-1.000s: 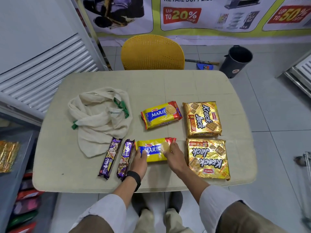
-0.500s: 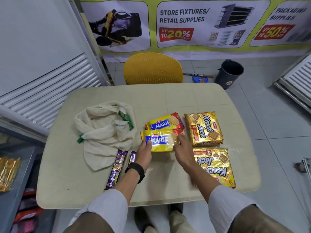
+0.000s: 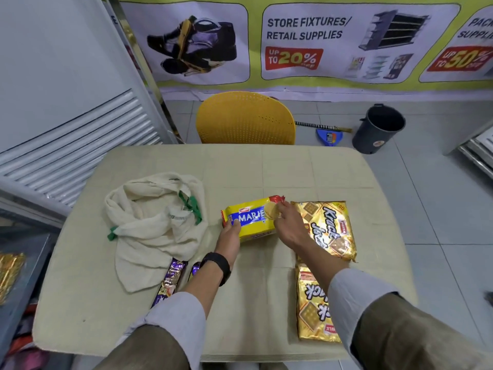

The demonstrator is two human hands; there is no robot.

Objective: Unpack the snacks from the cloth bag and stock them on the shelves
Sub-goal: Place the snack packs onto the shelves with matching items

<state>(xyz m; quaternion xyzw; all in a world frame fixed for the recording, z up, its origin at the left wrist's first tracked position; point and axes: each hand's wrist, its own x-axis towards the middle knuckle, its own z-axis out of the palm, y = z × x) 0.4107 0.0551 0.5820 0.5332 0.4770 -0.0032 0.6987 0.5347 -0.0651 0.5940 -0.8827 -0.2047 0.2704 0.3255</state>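
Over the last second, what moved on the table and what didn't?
Both hands, left and right, carried the near Marie pack away from the person and set it on top of the far Marie pack, still gripping its ends. The cloth bag, the two Krack Jack packs and the purple chocolate bars stayed put.

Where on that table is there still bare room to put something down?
The far half of the table, toward the yellow chair, is bare. So is the near middle strip between the two forearms. Crowded: the cloth bag left, Marie pack centre, Krack Jack packs right.
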